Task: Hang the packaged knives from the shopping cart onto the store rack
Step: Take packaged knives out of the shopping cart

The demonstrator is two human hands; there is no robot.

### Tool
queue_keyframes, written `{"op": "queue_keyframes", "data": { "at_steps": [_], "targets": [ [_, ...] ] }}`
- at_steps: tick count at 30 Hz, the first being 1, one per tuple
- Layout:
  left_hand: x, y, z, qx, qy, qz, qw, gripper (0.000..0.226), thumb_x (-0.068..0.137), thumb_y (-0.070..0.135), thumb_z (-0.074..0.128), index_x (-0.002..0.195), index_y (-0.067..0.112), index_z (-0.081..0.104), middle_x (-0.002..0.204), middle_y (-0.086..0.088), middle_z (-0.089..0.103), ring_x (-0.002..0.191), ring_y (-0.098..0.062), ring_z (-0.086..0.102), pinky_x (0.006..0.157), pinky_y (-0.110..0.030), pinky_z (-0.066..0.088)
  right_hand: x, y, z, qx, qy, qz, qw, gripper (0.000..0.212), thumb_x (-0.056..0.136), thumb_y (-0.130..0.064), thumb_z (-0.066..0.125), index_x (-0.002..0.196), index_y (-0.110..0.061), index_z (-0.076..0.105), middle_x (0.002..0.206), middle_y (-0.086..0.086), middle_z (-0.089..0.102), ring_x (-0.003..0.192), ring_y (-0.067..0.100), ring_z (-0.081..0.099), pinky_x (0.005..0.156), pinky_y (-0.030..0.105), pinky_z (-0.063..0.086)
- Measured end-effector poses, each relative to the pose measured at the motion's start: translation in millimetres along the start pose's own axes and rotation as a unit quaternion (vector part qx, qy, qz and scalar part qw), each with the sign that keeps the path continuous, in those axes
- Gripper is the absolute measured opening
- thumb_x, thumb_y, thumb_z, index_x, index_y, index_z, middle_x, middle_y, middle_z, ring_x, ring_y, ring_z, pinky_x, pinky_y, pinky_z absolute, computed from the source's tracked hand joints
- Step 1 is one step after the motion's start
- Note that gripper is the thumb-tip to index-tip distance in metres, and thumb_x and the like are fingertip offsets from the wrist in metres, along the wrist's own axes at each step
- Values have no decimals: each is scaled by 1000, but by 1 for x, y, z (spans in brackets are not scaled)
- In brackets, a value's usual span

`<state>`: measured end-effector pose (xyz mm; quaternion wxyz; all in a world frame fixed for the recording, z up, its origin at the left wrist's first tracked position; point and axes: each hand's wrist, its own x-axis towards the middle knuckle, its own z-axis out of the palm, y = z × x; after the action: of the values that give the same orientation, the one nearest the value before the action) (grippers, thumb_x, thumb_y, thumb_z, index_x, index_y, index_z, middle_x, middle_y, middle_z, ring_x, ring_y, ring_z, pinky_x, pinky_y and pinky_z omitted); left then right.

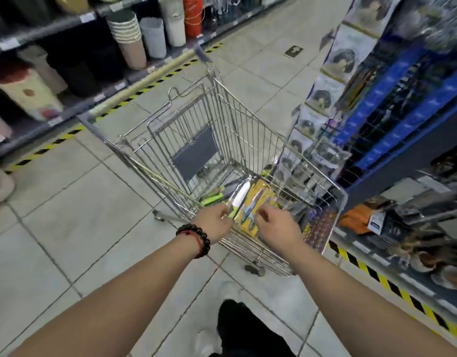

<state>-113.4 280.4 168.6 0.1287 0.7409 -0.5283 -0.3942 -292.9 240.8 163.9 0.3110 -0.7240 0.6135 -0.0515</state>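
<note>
Over the shopping cart (248,140), both forearms reach forward; the left hand (214,222) pinches a green-handled knife pack (239,199), the right hand (276,225) grips a yellow knife pack (250,215) with curled fingers.

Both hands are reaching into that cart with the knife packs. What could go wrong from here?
1. The left hand grips a green-handled knife pack by its low end; held so, it might tip or slip back into the shopping cart.
2. The right hand is at the yellow-backed pack; lifting two packs together could snag them on each other or on the cart's wires.
3. The picture is blurred, so a grip may be poorly aimed.
</note>
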Motion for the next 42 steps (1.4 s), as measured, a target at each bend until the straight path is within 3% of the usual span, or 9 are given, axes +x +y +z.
{"op": "queue_keyframes", "data": {
  "at_steps": [4,10,18,24,27,30,32,39,42],
  "targets": [
    [51,4,-29,74,-27,50,996,19,87,32,51,102,26,60,130,4,59,84,-18,64,72,-30,51,48,-8,18,55,29,41,997,18,91,-39,47,94,-25,59,84,0,68,79,25,63,73,39,54],
    [136,13,-71,99,-65,17,993,20,91,29,52,109,25,60,108,0,67,87,-17,63,76,-32,53,146,-13,56,130,-6,115,985,14,94,-34,49,92,-21,53,75,-1,58,73,24,57,59,32,41],
    [244,-13,-66,143,-182,-18,973,22,92,27,52,110,18,59,105,-5,64,78,-20,58,69,-30,50,206,-6,93,229,2,235,945,24,95,-33,55,105,-11,59,95,2,60,83,24,58,71,33,45],
    [346,-56,-21,209,-303,-10,930,43,88,35,55,125,13,52,126,-11,57,111,-31,56,92,-38,48,246,13,137,224,-20,359,906,31,95,-30,53,120,-12,58,115,16,65,78,26,56,65,29,41],
    [392,-85,12,236,-333,-13,913,65,80,44,60,136,15,43,132,-6,51,113,-30,54,90,-32,46,267,25,172,214,-48,417,882,43,91,-34,52,123,-6,56,123,19,61,104,33,60,80,31,43],
    [425,-126,52,191,-328,-41,924,57,81,36,62,133,16,47,125,-10,57,106,-30,58,84,-33,49,283,44,224,182,-121,464,859,60,82,-54,40,118,-8,53,116,19,61,108,35,59,94,41,48],
    [436,-146,75,119,-318,-89,936,58,88,26,58,142,22,38,131,-12,55,111,-33,58,86,-36,49,290,51,251,148,-167,472,853,52,94,-43,42,131,-6,45,127,18,58,117,36,57,96,43,48],
    [459,-189,138,101,-230,-76,965,47,89,27,58,131,21,38,115,-11,57,101,-31,58,90,-47,51,300,61,309,193,-105,536,815,60,90,-33,64,131,-10,27,128,22,55,110,41,59,90,50,52],
    [457,-195,144,133,-165,-68,975,33,91,15,53,122,18,43,102,-8,57,90,-27,58,83,-39,52,301,66,309,184,-97,549,809,87,88,-39,67,146,-12,9,139,23,47,118,41,56,93,49,50]
  ]
}}
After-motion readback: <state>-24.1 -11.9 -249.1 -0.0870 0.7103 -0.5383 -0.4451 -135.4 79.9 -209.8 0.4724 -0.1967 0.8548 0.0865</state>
